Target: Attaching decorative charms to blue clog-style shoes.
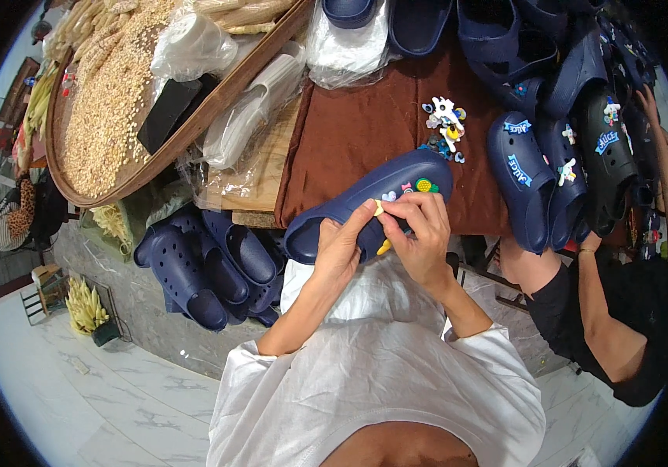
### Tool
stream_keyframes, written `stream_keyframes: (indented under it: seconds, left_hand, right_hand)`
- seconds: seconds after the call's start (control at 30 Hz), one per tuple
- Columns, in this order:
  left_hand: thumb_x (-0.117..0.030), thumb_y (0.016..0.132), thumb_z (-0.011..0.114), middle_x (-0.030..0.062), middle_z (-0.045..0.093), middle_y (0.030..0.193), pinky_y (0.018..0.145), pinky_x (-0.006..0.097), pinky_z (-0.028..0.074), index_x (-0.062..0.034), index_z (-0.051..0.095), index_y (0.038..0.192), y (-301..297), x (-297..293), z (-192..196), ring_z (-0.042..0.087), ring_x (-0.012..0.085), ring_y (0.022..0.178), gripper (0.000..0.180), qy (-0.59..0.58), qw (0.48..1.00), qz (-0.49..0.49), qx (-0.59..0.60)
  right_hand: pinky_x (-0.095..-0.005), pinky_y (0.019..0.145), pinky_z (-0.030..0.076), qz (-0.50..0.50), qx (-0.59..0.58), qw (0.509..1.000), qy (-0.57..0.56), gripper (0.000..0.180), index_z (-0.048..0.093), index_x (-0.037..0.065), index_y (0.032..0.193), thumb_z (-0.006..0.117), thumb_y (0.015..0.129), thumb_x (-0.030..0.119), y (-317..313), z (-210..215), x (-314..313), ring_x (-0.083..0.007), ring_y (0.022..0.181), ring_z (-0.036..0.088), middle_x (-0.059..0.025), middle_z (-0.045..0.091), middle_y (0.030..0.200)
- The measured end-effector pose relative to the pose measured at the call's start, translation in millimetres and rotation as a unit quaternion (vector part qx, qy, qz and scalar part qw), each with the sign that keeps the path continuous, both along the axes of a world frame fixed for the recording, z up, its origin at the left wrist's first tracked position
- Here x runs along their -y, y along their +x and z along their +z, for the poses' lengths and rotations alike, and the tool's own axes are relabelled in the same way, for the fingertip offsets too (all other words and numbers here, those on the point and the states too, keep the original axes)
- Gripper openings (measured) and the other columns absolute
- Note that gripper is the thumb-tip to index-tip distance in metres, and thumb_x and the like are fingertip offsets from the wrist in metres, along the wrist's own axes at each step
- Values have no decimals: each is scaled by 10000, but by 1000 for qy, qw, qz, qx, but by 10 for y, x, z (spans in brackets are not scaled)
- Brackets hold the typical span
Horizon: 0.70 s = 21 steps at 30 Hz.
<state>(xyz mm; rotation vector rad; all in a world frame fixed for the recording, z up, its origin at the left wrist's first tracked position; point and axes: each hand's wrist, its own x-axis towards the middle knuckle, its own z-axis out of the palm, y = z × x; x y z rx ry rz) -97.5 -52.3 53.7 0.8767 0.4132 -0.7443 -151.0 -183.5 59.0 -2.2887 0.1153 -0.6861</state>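
Observation:
A navy clog [412, 173] lies across my lap at the brown cloth's near edge, its toe toward the right. My left hand [339, 247] is closed on the clog's near side, its thumb up against a small pale yellow shoe charm [379, 208]. That charm is pinched in the fingertips of my right hand [422, 236], just over the clog's upper. Other charms sit on the upper, among them a pineapple-like charm [425, 185]. A yellow piece [384, 247] shows below my right fingers. How the left fingers lie under the thumb is partly hidden.
Loose charms [447, 123] are piled on the brown cloth [357, 128]. Decorated clogs [519, 175] stand at right, beside another person's arm [594, 288]. A wide basket of kernels [100, 148] is at upper left. Plain navy clogs [186, 268] are heaped at left.

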Motion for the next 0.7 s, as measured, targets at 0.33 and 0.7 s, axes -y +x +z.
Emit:
stream_keyframes:
  seconds: [0.33, 0.7]
  left_hand:
    - [-78, 886, 700, 68, 680, 1012, 774, 262, 543, 10, 643, 1073, -66, -10, 3, 656, 121, 885, 215, -1, 1000, -1, 20]
    - [-83, 881, 690, 76, 668, 1030, 792, 266, 535, 19, 622, 1105, -40, 16, 101, 649, 132, 914, 256, 37, 998, 34, 45]
  right_hand:
    - [-367, 744, 457, 7, 7, 1000, -6, 223, 692, 101, 942, 761, 735, 52, -45, -9, -19, -246, 850, 571, -52, 594, 886]
    - [-347, 737, 480, 36, 55, 997, 47, 183, 693, 91, 929, 719, 766, 13, -192, 33, 16, -249, 852, 591, -65, 626, 918]
